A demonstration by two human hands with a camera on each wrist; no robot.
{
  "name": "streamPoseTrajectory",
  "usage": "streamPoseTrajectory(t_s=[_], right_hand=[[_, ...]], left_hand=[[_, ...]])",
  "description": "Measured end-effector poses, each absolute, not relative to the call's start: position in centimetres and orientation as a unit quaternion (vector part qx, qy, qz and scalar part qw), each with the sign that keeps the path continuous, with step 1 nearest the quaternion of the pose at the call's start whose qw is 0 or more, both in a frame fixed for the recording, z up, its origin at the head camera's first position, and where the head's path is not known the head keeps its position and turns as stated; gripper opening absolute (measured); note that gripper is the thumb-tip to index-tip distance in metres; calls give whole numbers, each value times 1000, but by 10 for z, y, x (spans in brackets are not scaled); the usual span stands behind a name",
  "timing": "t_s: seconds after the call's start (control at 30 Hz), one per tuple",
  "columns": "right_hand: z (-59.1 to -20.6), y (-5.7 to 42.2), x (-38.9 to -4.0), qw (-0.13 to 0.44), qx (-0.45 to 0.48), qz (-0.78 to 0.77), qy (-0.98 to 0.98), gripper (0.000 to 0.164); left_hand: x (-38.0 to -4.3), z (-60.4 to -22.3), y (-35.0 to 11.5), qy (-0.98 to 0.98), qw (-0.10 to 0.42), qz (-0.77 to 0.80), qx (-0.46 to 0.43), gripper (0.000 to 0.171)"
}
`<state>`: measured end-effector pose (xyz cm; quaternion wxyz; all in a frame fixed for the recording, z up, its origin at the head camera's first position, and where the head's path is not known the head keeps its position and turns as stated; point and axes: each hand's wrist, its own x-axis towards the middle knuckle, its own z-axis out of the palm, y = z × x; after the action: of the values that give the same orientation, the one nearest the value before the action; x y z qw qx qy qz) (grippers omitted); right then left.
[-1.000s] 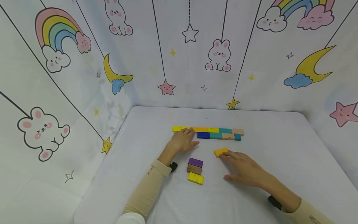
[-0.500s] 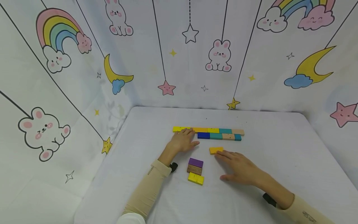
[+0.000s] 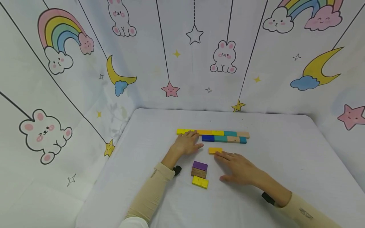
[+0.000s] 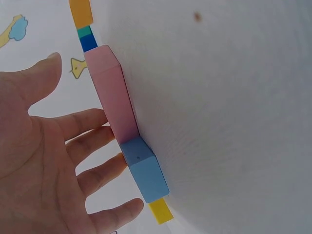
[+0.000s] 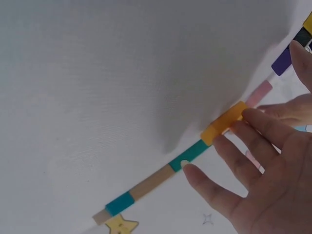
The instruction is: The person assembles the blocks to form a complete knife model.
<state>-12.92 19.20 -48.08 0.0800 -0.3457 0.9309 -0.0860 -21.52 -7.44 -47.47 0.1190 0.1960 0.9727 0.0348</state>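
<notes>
Pale cloth printed with two rainbows [image 3: 57, 19], two yellow moons [image 3: 313, 68] and three cartoon animals [image 3: 223, 56] hangs behind a white-covered table [image 3: 285, 152]. Two rows of blocks cross the middle of the head frame. The back row [image 3: 218, 133] shows five stretches of colour: yellow, orange, yellow, teal, tan. The front row [image 3: 220, 138] shows four: dark blue, teal, tan, teal-blue. Below centre sit three more blocks, one purple [image 3: 200, 166], one brown [image 3: 198, 172], one yellow [image 3: 200, 182].

One orange block [image 3: 213, 150] lies just below the front row, near the middle of the frame. Fingertips of the right hand [image 3: 236, 166] touch it; that grip is wide, the fingers extended and the thumb apart. At the rows' left end the left hand [image 3: 185, 144] has a wide grip too, fingers extended.

The left wrist view shows what this hand covers in the head view: one pink block [image 4: 114, 97] and one light-blue block [image 4: 146, 168], end to end, with fingertips against them.
</notes>
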Motion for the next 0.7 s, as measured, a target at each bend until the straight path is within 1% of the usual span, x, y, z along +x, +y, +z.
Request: streamPoseTrajectory(t_s=[0.37,0.7], right_hand=[[-481,179,-137,82,-352,-76,929,87],[-477,171,-142,77,-358,-71,928,81]], left_hand=[[-216,-475,-75,972,118,37,199,71],[-216,-476,-74,972,120,39,196,70]])
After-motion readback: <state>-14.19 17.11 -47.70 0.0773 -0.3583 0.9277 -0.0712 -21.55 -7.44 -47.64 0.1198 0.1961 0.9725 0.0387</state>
